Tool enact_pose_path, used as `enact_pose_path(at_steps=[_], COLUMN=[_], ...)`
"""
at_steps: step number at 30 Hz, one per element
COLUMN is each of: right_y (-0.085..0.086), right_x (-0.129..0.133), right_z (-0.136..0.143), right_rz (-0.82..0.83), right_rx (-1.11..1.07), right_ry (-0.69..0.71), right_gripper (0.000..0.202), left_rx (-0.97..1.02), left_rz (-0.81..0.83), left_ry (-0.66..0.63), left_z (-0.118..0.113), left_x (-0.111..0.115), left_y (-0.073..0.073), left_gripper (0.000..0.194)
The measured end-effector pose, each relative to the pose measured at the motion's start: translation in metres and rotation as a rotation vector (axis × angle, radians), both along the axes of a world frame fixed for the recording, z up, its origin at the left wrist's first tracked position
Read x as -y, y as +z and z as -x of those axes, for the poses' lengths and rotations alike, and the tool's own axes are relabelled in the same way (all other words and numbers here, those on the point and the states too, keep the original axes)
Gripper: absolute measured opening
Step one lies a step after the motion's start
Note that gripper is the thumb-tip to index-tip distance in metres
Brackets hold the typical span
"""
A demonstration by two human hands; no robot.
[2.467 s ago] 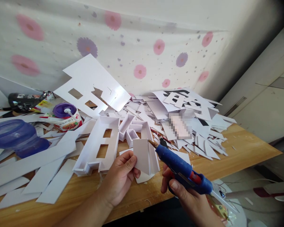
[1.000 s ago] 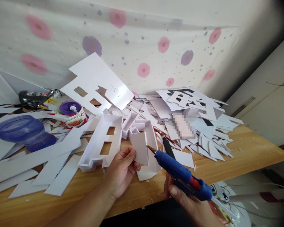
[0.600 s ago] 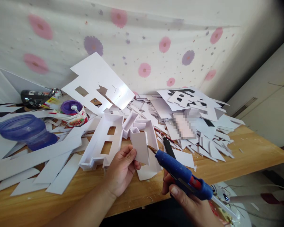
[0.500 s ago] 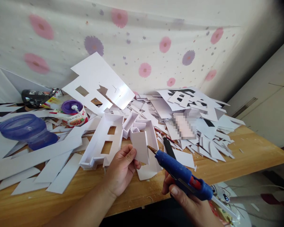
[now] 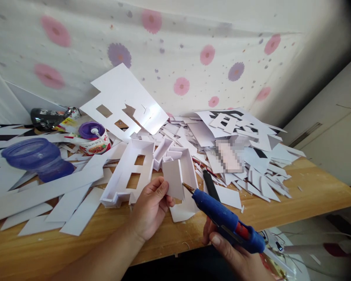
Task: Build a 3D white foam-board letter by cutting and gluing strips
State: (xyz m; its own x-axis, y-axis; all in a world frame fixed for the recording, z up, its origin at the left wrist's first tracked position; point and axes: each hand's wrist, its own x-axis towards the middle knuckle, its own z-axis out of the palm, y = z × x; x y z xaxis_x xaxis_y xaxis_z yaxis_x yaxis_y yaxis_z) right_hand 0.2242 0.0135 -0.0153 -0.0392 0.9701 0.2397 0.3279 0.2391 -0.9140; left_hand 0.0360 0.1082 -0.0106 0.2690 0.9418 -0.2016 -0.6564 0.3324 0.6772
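Observation:
Between its thumb and fingers, my left hand (image 5: 152, 205) pinches a small white foam board piece (image 5: 173, 180), tilted upright above the table's front part. My right hand (image 5: 231, 249) is wrapped round a blue hot glue gun (image 5: 226, 218), a white glue stick poking from its back end. The gun's metal nozzle (image 5: 187, 188) points left at the right edge of the board piece, touching or very near it. Just behind lies a white foam board model (image 5: 112, 181) with low walls and cut-out openings, partly hidden by my left hand and the board piece.
White offcuts (image 5: 263, 181) are heaped at the right, with a black-handled tool (image 5: 210, 185) beside them. A large cut-out sheet (image 5: 125, 101) leans at the back. Left stand a purple container (image 5: 35, 158) and a paper tub (image 5: 95, 144). The wooden table's front edge (image 5: 163, 257) runs close by.
The view has shifted slightly, so the things on the table appear a little further right. Both hands keep the same grip, and the nozzle stays by the board's right edge.

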Motion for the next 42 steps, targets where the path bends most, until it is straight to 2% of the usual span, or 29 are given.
enact_pose_path(at_steps=[10,16,20,24,27,33,38,42], right_y=[-0.016,-0.006,0.000,-0.010,-0.019,-0.028,-0.032,-0.032], right_x=[0.009,0.002,-0.001,0.001,0.004,0.010,0.011,0.016], right_z=[-0.005,-0.003,-0.002,-0.002,-0.005,-0.007,-0.007,-0.009], right_rz=[0.099,-0.062,-0.078,-0.107,-0.053,-0.023,-0.086,-0.011], right_rx=[-0.034,-0.028,0.022,0.027,0.033,0.063,0.071,0.054], right_ry=[-0.005,0.055,0.054,-0.031,-0.056,-0.088,-0.097,-0.086], right_gripper=[0.031,0.021,0.022,0.034,0.037,0.036,0.037,0.032], left_rx=[0.031,0.035,0.045,0.050,0.056,0.059,0.063,0.063], left_rz=[0.004,-0.004,0.005,0.001,0.002,-0.017,-0.030,-0.014], left_ry=[0.006,-0.006,0.002,0.005,0.012,0.007,0.010,0.008], left_z=[-0.001,0.000,0.000,0.000,0.000,0.000,0.001,0.001], left_x=[0.000,0.000,0.000,-0.001,-0.002,-0.002,-0.002,-0.002], left_y=[0.000,0.001,0.000,0.000,-0.001,-0.003,-0.005,-0.004], left_gripper=[0.033,0.032,0.032,0.031,0.031,0.030,0.028,0.027])
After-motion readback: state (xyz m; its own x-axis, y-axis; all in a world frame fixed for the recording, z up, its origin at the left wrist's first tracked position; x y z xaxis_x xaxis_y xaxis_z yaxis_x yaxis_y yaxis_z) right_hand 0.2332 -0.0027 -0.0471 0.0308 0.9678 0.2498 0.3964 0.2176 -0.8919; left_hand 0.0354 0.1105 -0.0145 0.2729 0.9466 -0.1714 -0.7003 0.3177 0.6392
